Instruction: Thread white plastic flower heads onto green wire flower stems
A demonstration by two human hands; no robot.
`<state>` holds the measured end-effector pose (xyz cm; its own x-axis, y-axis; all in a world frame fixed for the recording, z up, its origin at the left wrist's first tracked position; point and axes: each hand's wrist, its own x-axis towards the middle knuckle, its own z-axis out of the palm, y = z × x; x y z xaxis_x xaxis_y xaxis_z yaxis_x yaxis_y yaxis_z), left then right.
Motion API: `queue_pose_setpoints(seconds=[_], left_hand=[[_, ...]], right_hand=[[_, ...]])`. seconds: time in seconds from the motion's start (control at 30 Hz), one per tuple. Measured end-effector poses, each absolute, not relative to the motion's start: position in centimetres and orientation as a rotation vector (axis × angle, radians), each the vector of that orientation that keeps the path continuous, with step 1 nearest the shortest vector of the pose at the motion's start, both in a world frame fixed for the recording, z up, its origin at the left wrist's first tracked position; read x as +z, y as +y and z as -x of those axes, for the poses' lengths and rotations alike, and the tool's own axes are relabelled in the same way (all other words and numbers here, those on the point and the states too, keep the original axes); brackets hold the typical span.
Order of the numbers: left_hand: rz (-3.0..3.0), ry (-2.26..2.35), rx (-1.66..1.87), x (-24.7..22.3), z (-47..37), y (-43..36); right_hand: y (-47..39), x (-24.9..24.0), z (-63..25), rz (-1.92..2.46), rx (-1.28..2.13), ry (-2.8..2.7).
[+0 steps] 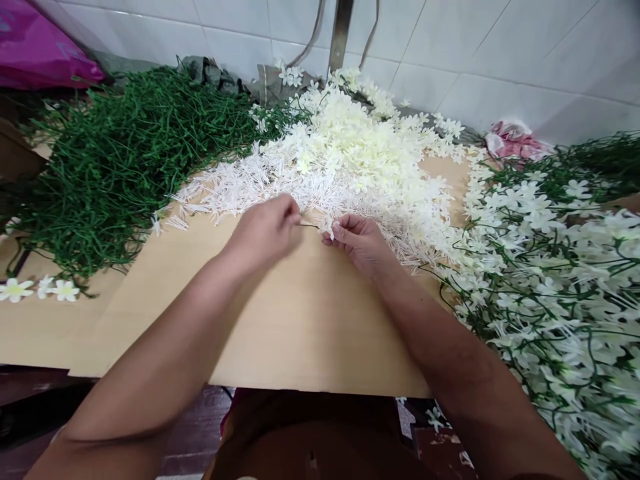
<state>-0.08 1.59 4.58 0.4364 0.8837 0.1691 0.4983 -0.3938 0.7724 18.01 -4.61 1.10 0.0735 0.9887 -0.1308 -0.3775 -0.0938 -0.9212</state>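
My left hand [267, 230] is closed, its fingertips pinching a thin dark green stem [309, 225] that runs toward the right. Between the thumb and fingers of my right hand [361, 243] is a small white artificial flower [329, 232], partly covered by the fingertips. The stem's right end meets this flower; whether it passes through cannot be told. Just beyond both hands lie loose white thread-like stamens [320, 190], and behind them a heap of cream-white flower heads [355, 133]. Slight motion blur softens the left hand.
Green artificial stems [140, 133] are piled at the left. Finished-looking white flowers on green stems [565, 300] fill the right side. Tan board [310, 333] covers the table up to its front edge. A tiled wall [450, 47] closes off the back; a magenta bag [40, 50] sits far left.
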Motion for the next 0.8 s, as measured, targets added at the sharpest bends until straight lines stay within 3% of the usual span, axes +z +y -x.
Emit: queue_pose_setpoints(seconds=[0.1,0.17,0.53,0.8], left_hand=[[-1.696,1.078,1.174,5.5,1.2,2.9],[-1.529,1.020,1.236,6.0,1.6,3.3],[-1.460,0.846,0.545,3.0,-1.4,1.4],[-1.547,0.806,0.463,2.3,-1.8,1.6]], right_hand=[[-4.5,1.4,-18.1,1.042,1.366,-0.725],[-4.5,1.6,-18.2,1.044,1.366,-0.700],[-4.6,1.5,-19.3,1.025,1.393,-0.745],[-4.2,1.2,-19.1,1.058,1.523,-0.782]])
